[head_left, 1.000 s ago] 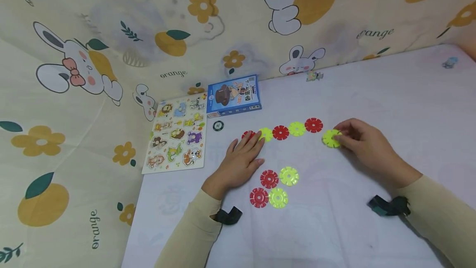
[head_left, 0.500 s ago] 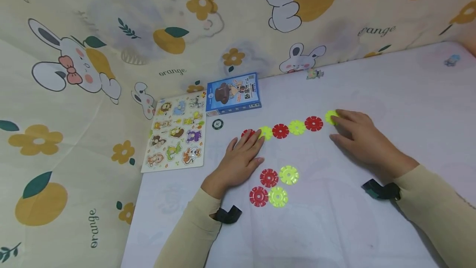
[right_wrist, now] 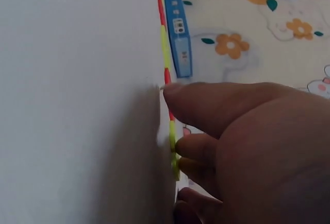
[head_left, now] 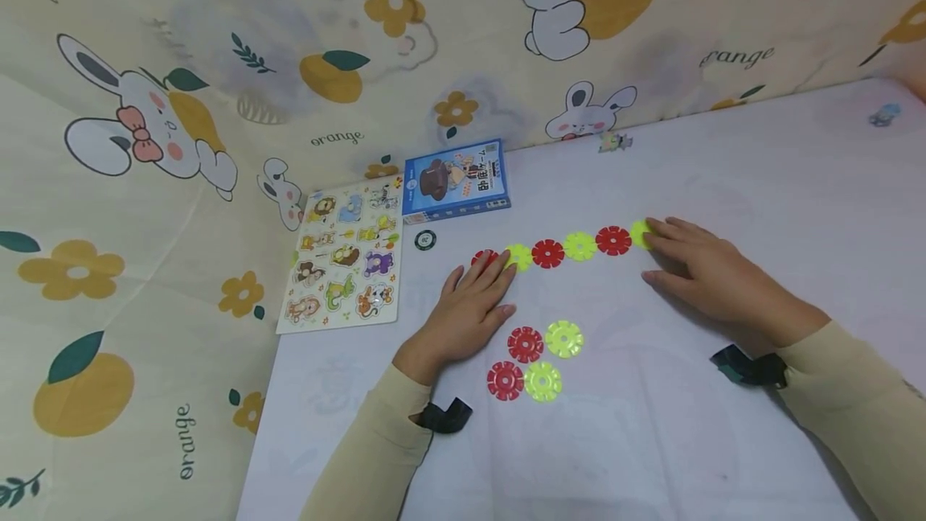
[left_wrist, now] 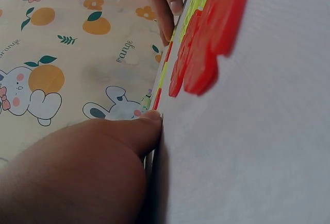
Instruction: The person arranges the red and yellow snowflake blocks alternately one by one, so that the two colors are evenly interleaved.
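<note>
A row of notched plastic discs, red and yellow-green by turns, runs across the white table. My left hand (head_left: pixel 466 313) lies with fingers extended over its left end, partly covering a red disc (head_left: pixel 483 258) and a yellow-green disc (head_left: pixel 519 256). At the right end, the fingertips of my right hand (head_left: pixel 712 272) rest on another yellow-green disc (head_left: pixel 639 234), its right part hidden under them. That disc lies beside a red disc (head_left: pixel 613 240). In the right wrist view, straight fingers (right_wrist: pixel 198 149) touch the yellow-green disc (right_wrist: pixel 174 139) while the thumb stands apart from it.
Nearer the body lie two red discs (head_left: pixel 505 381) and two yellow-green discs (head_left: pixel 564 339). Left of the row are a small black-and-white round chip (head_left: pixel 425 240), a blue box (head_left: pixel 457 181) and an animal puzzle board (head_left: pixel 343 264). A patterned cloth (head_left: pixel 275 14) hangs behind the table.
My right hand has moved the yellow-green disc up to the row's right end, then slid it left against the red disc. Its pinch has loosened into straight fingers. My left hand stays put.
</note>
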`<state>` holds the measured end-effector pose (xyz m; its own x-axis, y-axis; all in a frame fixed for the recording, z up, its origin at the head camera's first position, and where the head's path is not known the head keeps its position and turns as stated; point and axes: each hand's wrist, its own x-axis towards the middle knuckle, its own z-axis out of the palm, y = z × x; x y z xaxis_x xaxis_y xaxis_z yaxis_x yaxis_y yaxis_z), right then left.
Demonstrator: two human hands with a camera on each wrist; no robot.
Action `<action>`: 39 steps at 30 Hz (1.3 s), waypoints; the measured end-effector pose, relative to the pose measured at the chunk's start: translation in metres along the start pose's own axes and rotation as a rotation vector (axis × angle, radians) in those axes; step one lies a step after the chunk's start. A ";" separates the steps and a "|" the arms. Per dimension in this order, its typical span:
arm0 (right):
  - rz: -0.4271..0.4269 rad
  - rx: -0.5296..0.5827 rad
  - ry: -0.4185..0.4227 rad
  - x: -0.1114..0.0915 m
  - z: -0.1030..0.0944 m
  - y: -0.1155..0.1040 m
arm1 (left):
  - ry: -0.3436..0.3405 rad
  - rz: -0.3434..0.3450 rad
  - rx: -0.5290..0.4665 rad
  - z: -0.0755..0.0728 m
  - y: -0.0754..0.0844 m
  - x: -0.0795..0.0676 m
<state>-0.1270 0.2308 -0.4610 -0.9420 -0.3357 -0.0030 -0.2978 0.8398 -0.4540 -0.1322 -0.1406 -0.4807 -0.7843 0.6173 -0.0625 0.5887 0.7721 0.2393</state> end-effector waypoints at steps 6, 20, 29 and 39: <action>-0.012 -0.027 -0.001 -0.001 -0.001 0.000 | 0.017 0.004 0.015 -0.001 0.002 0.000; -0.015 0.258 0.164 -0.003 0.000 -0.026 | 0.004 0.003 -0.007 -0.001 0.001 0.002; -0.197 0.388 -0.041 -0.006 0.052 -0.096 | 0.004 0.001 0.003 -0.001 0.001 0.001; -0.178 0.227 -0.007 -0.001 0.077 -0.134 | 0.008 -0.007 0.009 -0.001 0.001 0.000</action>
<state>-0.0744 0.0862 -0.4686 -0.8765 -0.4731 0.0887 -0.4155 0.6507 -0.6356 -0.1318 -0.1396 -0.4795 -0.7898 0.6108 -0.0561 0.5851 0.7776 0.2301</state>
